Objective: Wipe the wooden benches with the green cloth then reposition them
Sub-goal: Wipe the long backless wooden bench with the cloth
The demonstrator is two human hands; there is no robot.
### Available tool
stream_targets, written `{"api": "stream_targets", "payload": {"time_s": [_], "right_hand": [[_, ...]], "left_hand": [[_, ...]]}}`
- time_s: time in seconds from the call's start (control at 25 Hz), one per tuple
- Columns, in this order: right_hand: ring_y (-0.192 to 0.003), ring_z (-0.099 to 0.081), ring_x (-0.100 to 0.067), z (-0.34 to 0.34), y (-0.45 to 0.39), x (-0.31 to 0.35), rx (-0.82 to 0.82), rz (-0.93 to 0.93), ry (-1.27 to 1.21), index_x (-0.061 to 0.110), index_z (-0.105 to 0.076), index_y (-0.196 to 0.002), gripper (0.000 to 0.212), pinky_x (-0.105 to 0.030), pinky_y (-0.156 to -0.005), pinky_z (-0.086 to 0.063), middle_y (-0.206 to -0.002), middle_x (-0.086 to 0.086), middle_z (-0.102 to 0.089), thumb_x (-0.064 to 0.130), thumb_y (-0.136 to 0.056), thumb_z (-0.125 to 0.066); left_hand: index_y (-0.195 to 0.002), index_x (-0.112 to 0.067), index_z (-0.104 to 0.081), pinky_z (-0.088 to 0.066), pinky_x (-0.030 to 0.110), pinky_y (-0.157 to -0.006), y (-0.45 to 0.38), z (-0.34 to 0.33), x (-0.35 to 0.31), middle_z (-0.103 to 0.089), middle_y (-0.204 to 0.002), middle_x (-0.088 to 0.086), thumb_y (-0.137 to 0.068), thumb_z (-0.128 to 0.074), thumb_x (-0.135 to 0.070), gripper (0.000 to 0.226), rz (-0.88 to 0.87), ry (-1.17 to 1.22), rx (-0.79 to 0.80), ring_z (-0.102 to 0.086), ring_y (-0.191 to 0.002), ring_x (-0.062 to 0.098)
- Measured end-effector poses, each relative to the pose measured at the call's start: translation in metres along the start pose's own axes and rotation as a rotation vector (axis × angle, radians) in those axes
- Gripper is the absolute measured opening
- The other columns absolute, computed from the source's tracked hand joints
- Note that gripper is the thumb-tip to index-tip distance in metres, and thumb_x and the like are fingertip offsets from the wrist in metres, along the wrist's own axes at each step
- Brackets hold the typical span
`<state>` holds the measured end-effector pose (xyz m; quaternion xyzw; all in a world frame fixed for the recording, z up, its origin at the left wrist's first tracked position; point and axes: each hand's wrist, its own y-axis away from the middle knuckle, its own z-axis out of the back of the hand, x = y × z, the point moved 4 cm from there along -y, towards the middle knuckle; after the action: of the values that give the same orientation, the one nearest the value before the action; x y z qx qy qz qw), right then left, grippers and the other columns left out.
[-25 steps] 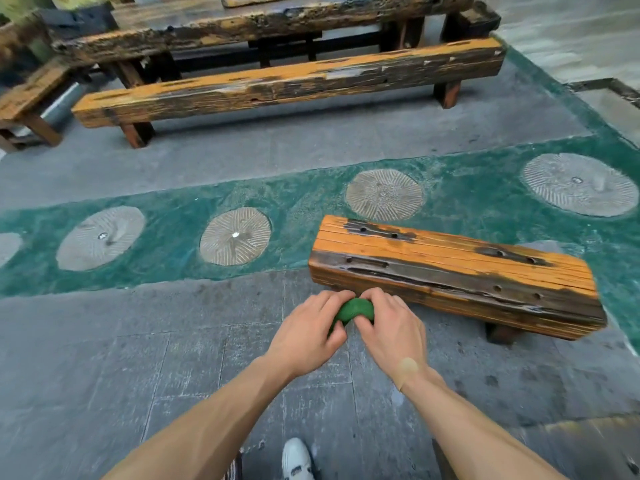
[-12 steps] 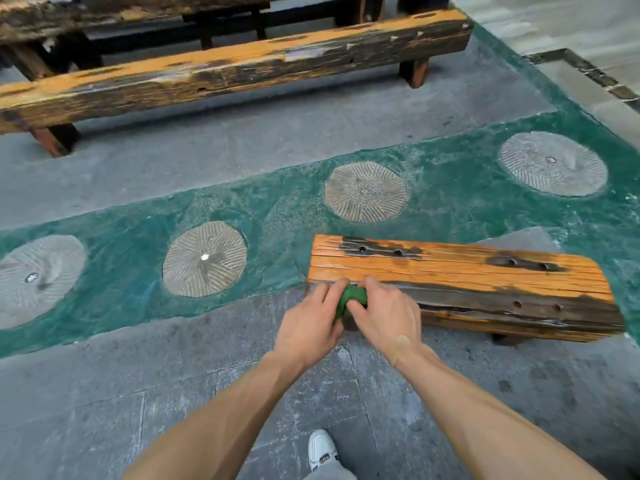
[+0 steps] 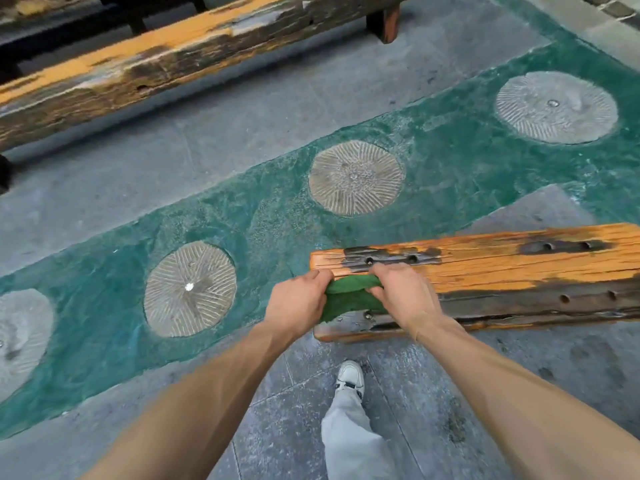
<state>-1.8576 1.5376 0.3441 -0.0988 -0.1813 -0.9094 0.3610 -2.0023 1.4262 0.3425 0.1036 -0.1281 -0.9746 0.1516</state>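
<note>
Both hands (image 3: 349, 299) stretch green cloth (image 3: 349, 297) over bench (image 3: 502, 268).

We see soft, even daylight with no hard glare; only a faint shadow lies under the long bench (image 3: 194, 60) at the top. The wide lens bends straight lines near the edges. The forearms at the bottom look smeared, and fine detail is mildly blurred throughout.

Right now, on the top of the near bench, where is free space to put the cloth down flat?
The short bench is bare from the right hand rightward to the frame edge, apart from dark holes. Its left end is crowded: the left hand and right hand both grip the green cloth there.
</note>
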Motion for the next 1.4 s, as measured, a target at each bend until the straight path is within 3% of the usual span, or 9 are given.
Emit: {"api": "stream_targets", "payload": {"time_s": [0.24, 0.6, 0.84, 0.96, 1.08, 1.16, 1.2, 1.28, 1.4], "right_hand": [[-0.114, -0.053, -0.025, -0.044, -0.107, -0.022, -0.001, -0.005, 0.027, 0.025, -0.055, -0.131, 0.038, -0.035, -0.087, -0.046, -0.114, -0.004, -0.067, 0.011, -0.096, -0.049], [-0.11, -0.056, -0.028, -0.145, -0.198, -0.052, 0.045, -0.038, 0.132, 0.023, -0.056, -0.133, 0.041, -0.037, -0.092, -0.046, -0.117, -0.005, -0.068, 0.007, -0.096, -0.047], [-0.1, -0.057, -0.033, -0.144, -0.196, -0.043, -0.284, -0.06, -0.003, 0.017, -0.068, -0.119, 0.032, -0.042, -0.088, -0.048, -0.107, -0.007, -0.071, 0.009, -0.09, -0.06], [-0.096, -0.058, -0.031, -0.183, -0.167, -0.043, -0.241, -0.148, 0.032, 0.015, -0.072, -0.107, 0.026, -0.04, -0.082, -0.047, -0.1, -0.005, -0.072, 0.007, -0.083, -0.066], [-0.102, -0.056, -0.029, -0.245, -0.135, -0.052, 0.051, -0.241, 0.128, 0.018, -0.073, -0.107, 0.034, -0.041, -0.084, -0.041, -0.104, -0.002, -0.072, 0.002, -0.078, -0.069], [-0.111, -0.053, -0.029, -0.274, -0.117, -0.053, 0.187, -0.265, 0.169, 0.02, -0.073, -0.107, 0.034, -0.044, -0.093, -0.037, -0.112, 0.0, -0.069, 0.01, -0.074, -0.072], [-0.113, -0.053, -0.031, -0.283, -0.111, -0.051, 0.182, -0.266, 0.153, 0.019, -0.074, -0.103, 0.033, -0.047, -0.098, -0.037, -0.113, -0.001, -0.069, 0.012, -0.07, -0.073], [-0.116, -0.054, -0.033, -0.29, -0.115, -0.043, 0.009, -0.243, 0.086, 0.015, -0.074, -0.101, 0.034, -0.051, -0.105, -0.036, -0.116, -0.005, -0.068, 0.012, -0.068, -0.067], [-0.143, -0.035, -0.03, -0.306, -0.142, -0.033, -0.085, -0.374, -0.059, 0.009, -0.05, -0.141, 0.053, -0.046, -0.118, -0.027, -0.151, -0.009, -0.046, 0.018, -0.089, -0.048]], "left_hand": [[-0.119, -0.019, -0.053, -0.047, 0.039, -0.069, -0.102, -0.028, 0.053, -0.065, -0.111, 0.003, -0.1, -0.044, -0.02, 0.021, -0.076, -0.053, -0.038, -0.065, -0.1, 0.03], [-0.115, -0.016, -0.059, -0.046, 0.039, -0.067, -0.198, -0.116, 0.118, -0.067, -0.107, 0.006, -0.099, -0.046, -0.019, 0.021, -0.185, -0.093, -0.011, -0.066, -0.096, 0.032], [-0.104, -0.015, -0.065, -0.049, 0.036, -0.056, -0.217, -0.121, 0.144, -0.065, -0.087, 0.005, -0.092, -0.038, -0.027, 0.032, -0.309, -0.01, -0.316, -0.063, -0.081, 0.03], [-0.097, -0.017, -0.068, -0.049, 0.033, -0.052, -0.19, -0.161, 0.135, -0.063, -0.082, 0.002, -0.09, -0.05, -0.025, 0.021, -0.42, -0.014, -0.253, -0.061, -0.076, 0.027], [-0.105, -0.021, -0.068, -0.051, 0.034, -0.068, -0.168, -0.222, 0.125, -0.063, -0.094, 0.001, -0.085, -0.07, -0.024, 0.02, -0.503, -0.138, 0.088, -0.06, -0.09, 0.024], [-0.122, -0.022, -0.062, -0.042, 0.04, -0.091, -0.154, -0.256, 0.123, -0.055, -0.12, 0.003, -0.09, -0.048, -0.036, 0.037, -0.494, -0.213, 0.366, -0.049, -0.113, 0.025], [-0.124, -0.021, -0.061, -0.038, 0.041, -0.095, -0.154, -0.262, 0.121, -0.051, -0.126, 0.004, -0.086, -0.037, -0.039, 0.048, -0.499, -0.184, 0.384, -0.045, -0.116, 0.026], [-0.125, -0.016, -0.062, -0.038, 0.044, -0.099, -0.167, -0.262, 0.116, -0.053, -0.132, 0.008, -0.082, -0.033, -0.04, 0.057, -0.483, -0.09, 0.255, -0.045, -0.121, 0.03], [-0.151, -0.014, -0.038, -0.023, 0.049, -0.121, -0.193, -0.28, 0.106, -0.032, -0.16, 0.012, -0.097, -0.032, -0.041, 0.061, -0.472, -0.063, 0.157, -0.025, -0.148, 0.032]]}}
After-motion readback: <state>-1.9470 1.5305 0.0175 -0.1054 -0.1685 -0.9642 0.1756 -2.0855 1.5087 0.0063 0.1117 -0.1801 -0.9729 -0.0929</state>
